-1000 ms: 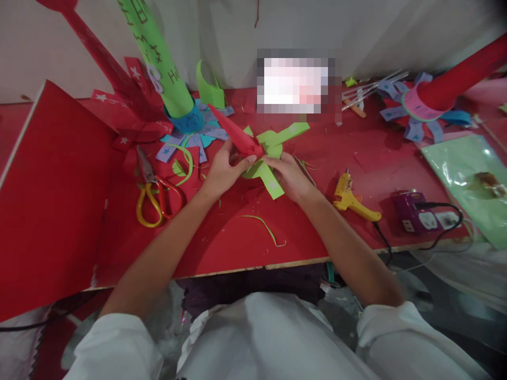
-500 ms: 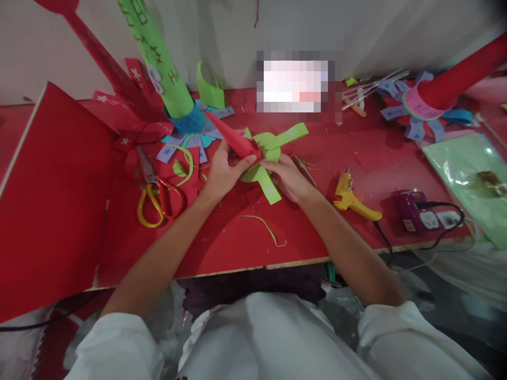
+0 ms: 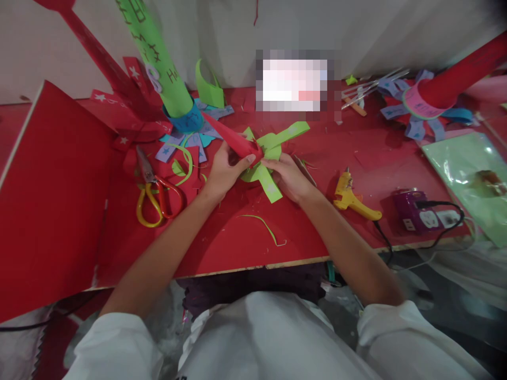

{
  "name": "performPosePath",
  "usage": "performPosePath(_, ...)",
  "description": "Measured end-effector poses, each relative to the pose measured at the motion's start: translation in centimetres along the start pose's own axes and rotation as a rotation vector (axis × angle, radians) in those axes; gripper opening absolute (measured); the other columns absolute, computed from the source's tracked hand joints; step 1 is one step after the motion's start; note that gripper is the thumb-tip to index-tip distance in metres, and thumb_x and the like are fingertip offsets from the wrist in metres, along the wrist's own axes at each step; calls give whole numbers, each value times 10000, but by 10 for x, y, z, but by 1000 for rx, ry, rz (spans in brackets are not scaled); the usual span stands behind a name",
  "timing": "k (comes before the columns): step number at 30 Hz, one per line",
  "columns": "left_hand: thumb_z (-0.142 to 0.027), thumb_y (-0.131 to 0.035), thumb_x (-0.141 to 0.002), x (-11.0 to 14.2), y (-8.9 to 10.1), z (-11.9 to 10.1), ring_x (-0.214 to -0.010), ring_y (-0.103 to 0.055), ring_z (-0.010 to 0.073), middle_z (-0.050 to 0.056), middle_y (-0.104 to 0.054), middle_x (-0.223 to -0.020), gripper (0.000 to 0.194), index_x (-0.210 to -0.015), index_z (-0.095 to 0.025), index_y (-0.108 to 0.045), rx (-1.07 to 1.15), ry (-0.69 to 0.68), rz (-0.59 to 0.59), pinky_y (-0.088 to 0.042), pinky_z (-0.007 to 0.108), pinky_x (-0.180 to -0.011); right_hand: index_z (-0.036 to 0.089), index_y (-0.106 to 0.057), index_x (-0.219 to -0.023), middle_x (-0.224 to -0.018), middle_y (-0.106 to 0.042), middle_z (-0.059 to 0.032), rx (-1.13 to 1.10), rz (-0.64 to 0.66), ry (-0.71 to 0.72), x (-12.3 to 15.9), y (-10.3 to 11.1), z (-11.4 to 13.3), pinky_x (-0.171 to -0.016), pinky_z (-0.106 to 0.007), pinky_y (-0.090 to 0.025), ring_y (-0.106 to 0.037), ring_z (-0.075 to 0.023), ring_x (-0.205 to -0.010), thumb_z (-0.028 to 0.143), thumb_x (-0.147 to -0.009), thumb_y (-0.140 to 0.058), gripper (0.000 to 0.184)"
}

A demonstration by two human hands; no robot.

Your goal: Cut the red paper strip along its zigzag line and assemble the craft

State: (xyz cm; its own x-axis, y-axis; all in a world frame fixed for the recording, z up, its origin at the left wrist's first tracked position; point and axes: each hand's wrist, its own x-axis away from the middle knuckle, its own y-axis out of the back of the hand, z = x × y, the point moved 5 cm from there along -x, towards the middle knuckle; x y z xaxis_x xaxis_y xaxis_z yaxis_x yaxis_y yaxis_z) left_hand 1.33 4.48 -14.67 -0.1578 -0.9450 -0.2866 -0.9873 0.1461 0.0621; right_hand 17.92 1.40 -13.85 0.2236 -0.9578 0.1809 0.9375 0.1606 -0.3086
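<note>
A red paper cone tilts up and to the left, its wide end against a light green paper cutout with several strip-like arms. My left hand is closed around the cone near that wide end, thumb on top. With its thumb and fingers, my right hand pinches the green cutout close to where the two pieces meet. The fingers under the paper are partly hidden.
Scissors with yellow and red handles lie left. To the right are a yellow glue gun and a purple power adapter. A green paper tube stands behind; a red board rises at far left. Paper scraps litter the red table.
Almost nothing differs. The cone's tip has shifted slightly left, and the green cutout has turned a little between my hands. Both hands keep their hold.
</note>
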Motion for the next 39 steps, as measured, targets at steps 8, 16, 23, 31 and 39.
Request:
performPosePath(8, -540, -883, -869, -3, 6, -14, -1156, -748, 272, 131, -732, -1313, 654, -1359, -223, -589, -103, -53, 43, -630, 450, -1043, 277, -675, -837, -854, -752, -15, 42, 15, 26, -1, 0, -2, -834, -386, -611, -740, -251, -919, 697, -764, -871, 470)
performPosePath(16, -397, -843, -904, -5, 14, -18, -1179, -732, 266, 103, -716, -1353, 636, -1463, -273, -565, -335, -128, 55, -604, 440, -1058, 275, -479, -691, -668, -513, -22, 522, -212, 224, -2, 25, 11, -794, -384, -482, -621, -256, -842, 796, -948, -637, 601)
performPosePath(23, -245, -835, -834, 1, 1, -7, -1031, -760, 283, 101, -778, -1233, 732, -1518, -234, -575, -490, -63, 159, -609, 422, -920, 275, -542, -684, -672, -536, -30, 736, -381, 472, 13, 28, 35, -800, -379, -441, -585, -234, -765, 655, -1057, -513, 533)
performPosePath(31, -142, -801, -779, 5, -5, -2, -1043, -756, 299, 83, -800, -1259, 720, -1467, -276, -635, -581, -106, 213, -599, 406, -902, 272, -643, -838, -759, -668, -53, 946, -189, 370, -4, 19, 14, -898, -416, -468, -669, -292, -880, 333, -985, -646, 159)
performPosePath(39, -155, -793, -771, 3, -2, -7, -1189, -745, 319, 103, -760, -1366, 786, -1523, -266, -593, -587, -50, 335, -604, 428, -999, 232, -736, -969, -881, -761, -92, 1088, -94, 315, 1, 13, 19, -849, -418, -463, -714, -301, -868, 281, -974, -622, 124)
